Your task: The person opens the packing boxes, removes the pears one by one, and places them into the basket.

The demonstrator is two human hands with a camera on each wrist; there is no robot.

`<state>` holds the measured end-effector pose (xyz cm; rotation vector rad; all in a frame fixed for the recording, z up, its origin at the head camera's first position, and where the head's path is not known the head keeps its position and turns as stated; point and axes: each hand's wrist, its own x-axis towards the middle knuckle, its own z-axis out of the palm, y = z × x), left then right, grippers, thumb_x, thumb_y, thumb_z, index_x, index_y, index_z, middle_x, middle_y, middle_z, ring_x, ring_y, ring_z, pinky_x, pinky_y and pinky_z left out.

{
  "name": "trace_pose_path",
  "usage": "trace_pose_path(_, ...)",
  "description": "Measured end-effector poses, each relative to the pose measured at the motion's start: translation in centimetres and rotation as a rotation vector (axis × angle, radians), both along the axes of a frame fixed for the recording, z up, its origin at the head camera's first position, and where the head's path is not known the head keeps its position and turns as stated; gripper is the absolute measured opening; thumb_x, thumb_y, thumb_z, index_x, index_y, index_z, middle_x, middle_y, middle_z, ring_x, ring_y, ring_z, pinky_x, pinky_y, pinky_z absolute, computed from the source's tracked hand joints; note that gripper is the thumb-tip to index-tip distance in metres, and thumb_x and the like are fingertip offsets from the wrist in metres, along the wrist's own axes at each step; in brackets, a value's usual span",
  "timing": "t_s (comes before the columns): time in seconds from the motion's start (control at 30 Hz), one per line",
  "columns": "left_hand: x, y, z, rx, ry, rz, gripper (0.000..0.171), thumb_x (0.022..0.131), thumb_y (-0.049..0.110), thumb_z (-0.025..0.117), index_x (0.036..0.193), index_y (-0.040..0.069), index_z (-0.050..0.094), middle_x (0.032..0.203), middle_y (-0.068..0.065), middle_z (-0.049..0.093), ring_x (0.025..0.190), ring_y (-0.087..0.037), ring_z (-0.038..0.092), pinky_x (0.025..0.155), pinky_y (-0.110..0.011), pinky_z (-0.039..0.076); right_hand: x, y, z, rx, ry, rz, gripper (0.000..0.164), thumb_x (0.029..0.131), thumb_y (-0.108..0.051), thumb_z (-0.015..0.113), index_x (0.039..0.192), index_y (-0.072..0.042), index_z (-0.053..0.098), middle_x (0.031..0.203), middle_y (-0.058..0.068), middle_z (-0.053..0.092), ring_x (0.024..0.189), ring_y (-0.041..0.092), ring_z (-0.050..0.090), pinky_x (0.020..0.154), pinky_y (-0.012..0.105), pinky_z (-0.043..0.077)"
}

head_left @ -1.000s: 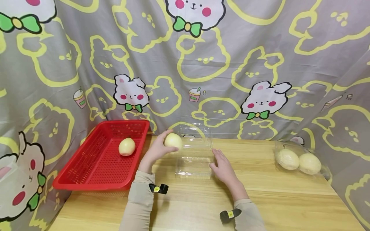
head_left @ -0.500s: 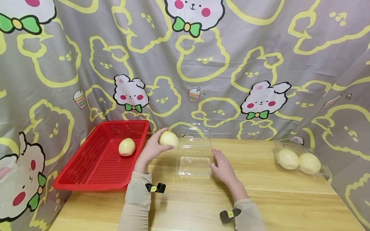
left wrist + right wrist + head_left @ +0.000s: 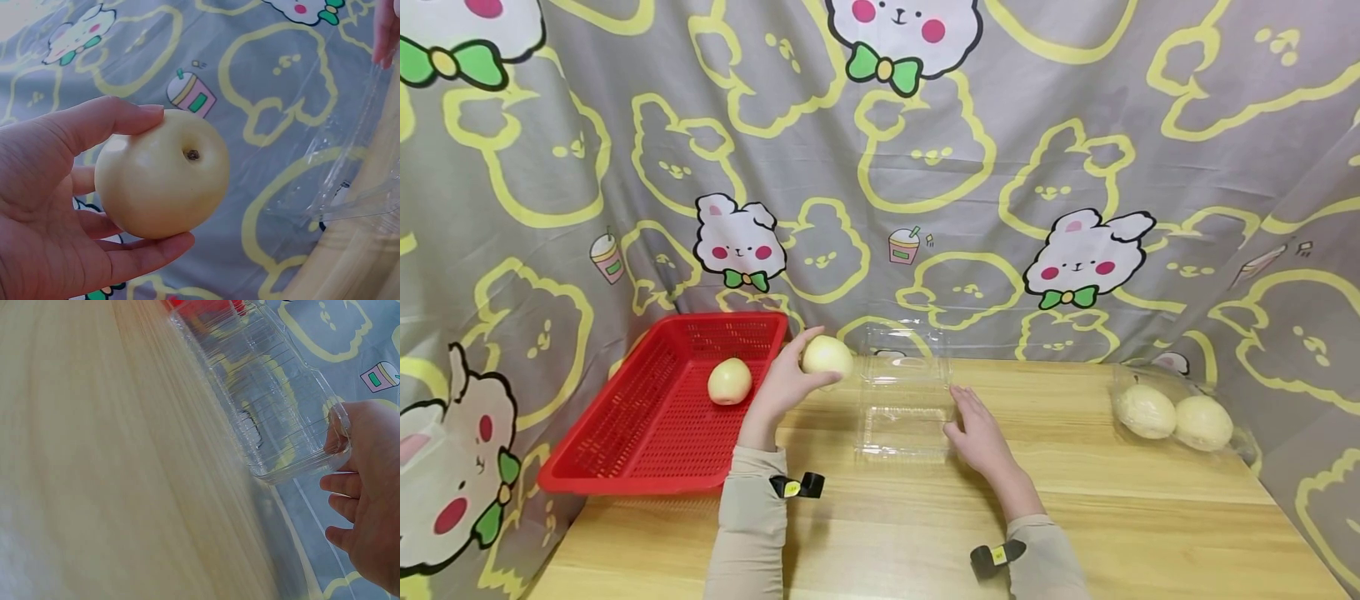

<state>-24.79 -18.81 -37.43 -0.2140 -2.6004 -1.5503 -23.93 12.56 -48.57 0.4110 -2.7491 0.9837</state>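
My left hand (image 3: pixel 784 379) holds a pale yellow apple (image 3: pixel 827 358) above the table, between the red basket and a clear plastic clamshell box (image 3: pixel 904 425). In the left wrist view the thumb lies over the top of the apple (image 3: pixel 162 181) and the fingers support it from below. The clamshell stands with its lid up, and no fruit shows inside. At its right side my right hand (image 3: pixel 983 437) touches the wall. The right wrist view has the thumb against the end of the box (image 3: pixel 275 412), with the other fingers loosely bent and apart from it.
A red plastic basket (image 3: pixel 662 483) stands at the left with another pale yellow apple (image 3: pixel 730 382) in it. Far right on the wooden table (image 3: pixel 895 533) lies a clear package (image 3: pixel 1176 417) holding two pale yellow fruits. A patterned curtain (image 3: pixel 820 158) hangs behind.
My left hand has carried the apple leftward and slightly up, away from the clamshell and closer to the basket. The right hand and the box have stayed in place.
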Motion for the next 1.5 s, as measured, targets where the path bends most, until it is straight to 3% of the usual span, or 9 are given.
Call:
trace_pose_path(0.43, 0.0, -1.2, 0.1, 0.043, 0.039, 0.025, 0.082, 0.077, 0.019, 0.082, 0.147, 0.021, 0.040, 0.148, -0.009, 0.042, 0.124, -0.031, 0.048, 0.099, -0.048, 0.046, 0.1, 0.2, 0.0, -0.010, -0.009, 0.007, 0.065, 0.088, -0.016, 0.058, 0.147, 0.002, 0.036, 0.153, 0.021, 0.039, 0.145, 0.040, 0.029, 0.119, 0.053, 0.024)
trace_pose_path(0.77, 0.1, -1.2, 0.6, 0.060, 0.025, 0.056, 0.081, 0.078, 0.019, 0.080, 0.148, 0.024, 0.039, 0.151, -0.008, 0.039, 0.125, -0.030, 0.047, 0.100, -0.050, 0.046, 0.1, 0.1, -0.2, -0.023, 0.001, 0.014, 0.065, 0.088, -0.016, 0.059, 0.147, 0.001, 0.038, 0.152, 0.020, 0.040, 0.144, 0.041, 0.030, 0.119, 0.053, 0.025)
trace_pose_path(1.03, 0.1, -1.7, 1.4, 0.025, 0.031, 0.059, 0.084, 0.079, 0.020, 0.080, 0.150, 0.023, 0.036, 0.154, -0.009, 0.036, 0.126, -0.032, 0.047, 0.100, -0.050, 0.046, 0.0, 0.0, -0.2, -0.021, 0.038, 0.008, 0.064, 0.087, -0.016, 0.058, 0.145, 0.003, 0.040, 0.150, 0.022, 0.043, 0.142, 0.042, 0.033, 0.117, 0.055, 0.026)
trace_pose_path(1.5, 0.8, -3.2, 2.9, -0.064, 0.069, 0.090, 0.082, 0.080, 0.022, 0.079, 0.149, 0.019, 0.037, 0.150, -0.012, 0.040, 0.126, -0.034, 0.045, 0.098, -0.054, 0.047, 0.4, -0.2, 0.2, -0.011, 0.014, 0.011, 0.065, 0.087, -0.016, 0.058, 0.146, 0.003, 0.038, 0.151, 0.022, 0.041, 0.144, 0.041, 0.031, 0.118, 0.056, 0.026)
